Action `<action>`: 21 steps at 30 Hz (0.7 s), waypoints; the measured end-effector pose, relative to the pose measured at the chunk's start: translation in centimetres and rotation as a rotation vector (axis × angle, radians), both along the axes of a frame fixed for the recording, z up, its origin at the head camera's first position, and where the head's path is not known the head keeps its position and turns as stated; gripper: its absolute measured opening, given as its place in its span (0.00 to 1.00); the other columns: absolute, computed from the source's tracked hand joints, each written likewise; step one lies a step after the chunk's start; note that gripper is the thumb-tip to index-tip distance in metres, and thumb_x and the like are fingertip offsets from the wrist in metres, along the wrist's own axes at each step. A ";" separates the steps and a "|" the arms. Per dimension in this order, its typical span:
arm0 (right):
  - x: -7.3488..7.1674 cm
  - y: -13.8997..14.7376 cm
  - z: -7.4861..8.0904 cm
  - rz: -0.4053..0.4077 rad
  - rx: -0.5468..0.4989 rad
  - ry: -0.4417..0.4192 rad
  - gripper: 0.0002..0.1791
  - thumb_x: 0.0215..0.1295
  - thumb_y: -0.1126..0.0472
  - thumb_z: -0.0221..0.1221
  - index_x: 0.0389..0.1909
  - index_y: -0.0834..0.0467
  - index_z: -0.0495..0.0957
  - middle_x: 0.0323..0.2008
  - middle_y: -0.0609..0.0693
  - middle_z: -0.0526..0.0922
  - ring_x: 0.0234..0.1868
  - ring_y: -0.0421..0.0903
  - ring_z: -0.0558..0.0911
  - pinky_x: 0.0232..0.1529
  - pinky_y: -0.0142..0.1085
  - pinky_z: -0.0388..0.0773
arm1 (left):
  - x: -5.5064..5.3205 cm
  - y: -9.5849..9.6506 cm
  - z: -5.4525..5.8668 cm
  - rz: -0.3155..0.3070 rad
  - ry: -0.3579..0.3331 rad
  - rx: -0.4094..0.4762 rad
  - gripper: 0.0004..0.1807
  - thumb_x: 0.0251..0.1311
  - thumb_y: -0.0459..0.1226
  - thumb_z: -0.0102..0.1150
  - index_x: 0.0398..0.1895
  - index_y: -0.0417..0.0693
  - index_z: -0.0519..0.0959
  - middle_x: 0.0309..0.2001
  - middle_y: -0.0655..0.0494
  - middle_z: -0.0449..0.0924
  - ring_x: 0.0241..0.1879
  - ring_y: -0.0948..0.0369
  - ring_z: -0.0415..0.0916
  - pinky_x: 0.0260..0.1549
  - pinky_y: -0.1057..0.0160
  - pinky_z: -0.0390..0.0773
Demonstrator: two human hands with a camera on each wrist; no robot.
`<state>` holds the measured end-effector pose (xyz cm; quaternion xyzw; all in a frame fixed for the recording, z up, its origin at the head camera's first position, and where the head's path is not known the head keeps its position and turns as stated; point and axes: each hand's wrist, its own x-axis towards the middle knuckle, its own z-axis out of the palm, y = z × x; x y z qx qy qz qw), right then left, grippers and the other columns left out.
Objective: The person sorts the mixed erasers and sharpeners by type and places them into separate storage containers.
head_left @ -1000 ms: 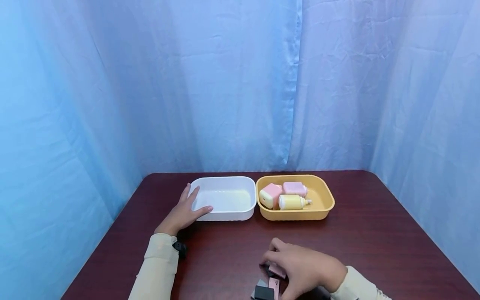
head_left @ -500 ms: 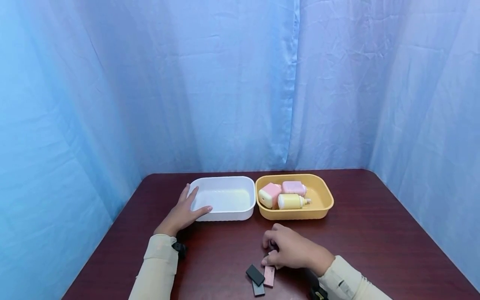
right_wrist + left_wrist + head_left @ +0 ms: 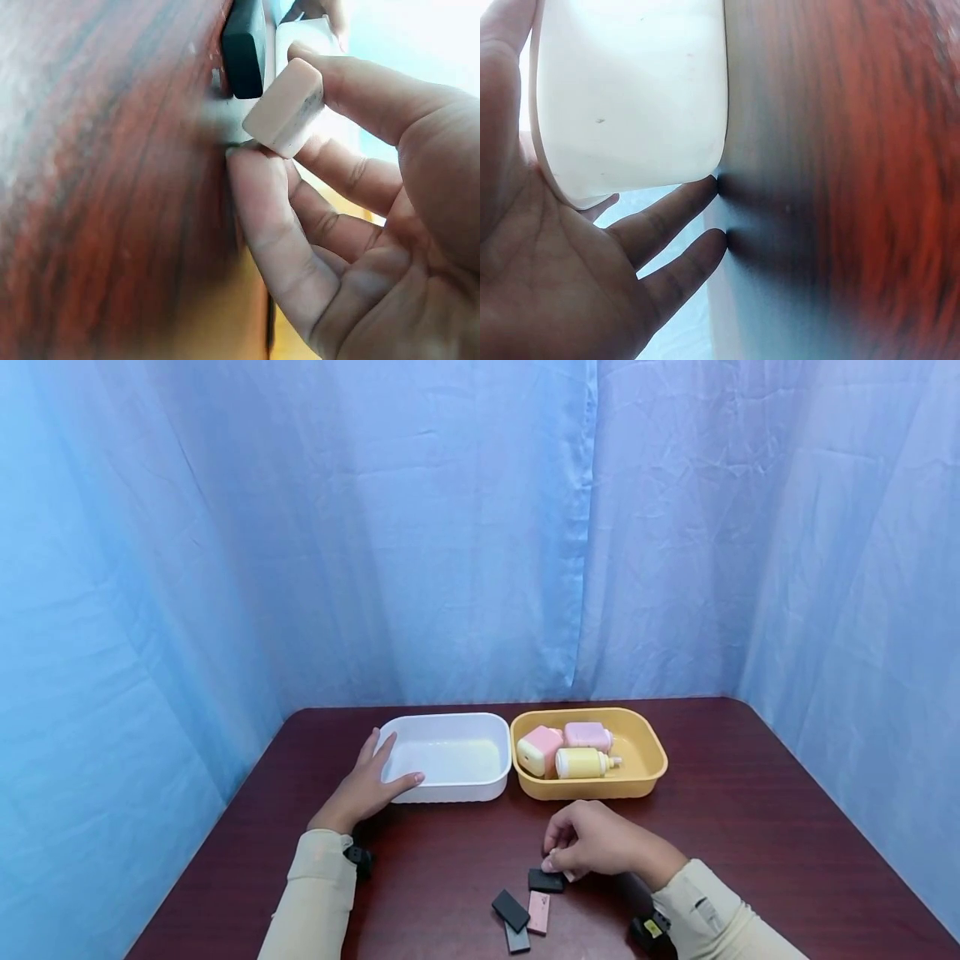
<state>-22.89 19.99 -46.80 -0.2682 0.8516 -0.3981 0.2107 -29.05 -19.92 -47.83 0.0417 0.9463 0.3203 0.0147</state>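
Observation:
My right hand (image 3: pixel 603 843) pinches a pale pink eraser (image 3: pixel 281 109), smudged along one side, between thumb and index finger just above the table. Close by lies a black eraser-like block (image 3: pixel 546 882). Nearer the front edge are a pink eraser (image 3: pixel 538 912), a second black block (image 3: pixel 511 910) and a grey block (image 3: pixel 517 940) partly under it. My left hand (image 3: pixel 367 789) rests on the left end of a white plastic bin (image 3: pixel 450 792). Its fingers are spread and fairly straight, and in the left wrist view two fingertips touch the table.
Right beside the white bin stands a yellow bin (image 3: pixel 592 790). It contains a pink-and-cream bottle (image 3: pixel 542 750), a lilac bottle (image 3: pixel 588 737) and a yellow bottle (image 3: pixel 581 763). Blue curtains (image 3: pixel 450 527) hang behind and at both sides of the dark red table (image 3: pixel 750 827).
My right hand has moved away from the front edge, lifting the pale eraser out of the cluster and uncovering the black block. The left hand and both bins stay put.

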 end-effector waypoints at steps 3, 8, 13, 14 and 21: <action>0.0 0.1 0.0 0.022 0.019 0.034 0.06 0.61 0.54 0.73 0.30 0.48 0.86 0.19 0.47 0.85 0.21 0.42 0.83 0.23 0.33 0.79 | 0.0 0.0 -0.1 0.005 -0.001 0.004 0.64 0.53 0.74 0.61 0.86 0.62 0.42 0.85 0.51 0.26 0.82 0.39 0.43 0.69 0.27 0.60; 0.0 0.1 0.2 0.036 0.029 0.084 0.05 0.61 0.53 0.74 0.29 0.46 0.87 0.18 0.47 0.84 0.21 0.47 0.84 0.22 0.32 0.76 | -0.1 -0.1 -0.2 0.004 -0.001 0.004 0.64 0.53 0.75 0.60 0.86 0.62 0.42 0.85 0.52 0.25 0.82 0.39 0.43 0.69 0.27 0.60; -0.1 0.2 0.5 0.003 0.024 0.108 0.06 0.60 0.52 0.75 0.28 0.45 0.88 0.19 0.45 0.84 0.21 0.42 0.82 0.22 0.33 0.77 | -0.1 -0.2 -0.2 0.000 0.005 0.003 0.64 0.54 0.74 0.60 0.86 0.61 0.42 0.85 0.51 0.26 0.82 0.39 0.43 0.69 0.27 0.60; -0.1 0.3 0.6 -0.002 0.024 0.113 0.06 0.59 0.51 0.75 0.28 0.45 0.88 0.19 0.44 0.84 0.21 0.40 0.82 0.22 0.33 0.77 | 0.0 -0.2 -0.2 0.000 0.004 0.004 0.64 0.54 0.74 0.61 0.86 0.61 0.42 0.85 0.51 0.26 0.82 0.39 0.43 0.69 0.27 0.60; -0.3 0.7 1.0 -0.015 0.020 0.185 0.07 0.55 0.50 0.77 0.26 0.43 0.87 0.21 0.41 0.85 0.23 0.37 0.81 0.26 0.32 0.78 | 0.0 -0.1 0.0 0.000 0.005 0.000 0.63 0.55 0.73 0.61 0.86 0.60 0.42 0.85 0.50 0.26 0.82 0.39 0.44 0.69 0.27 0.60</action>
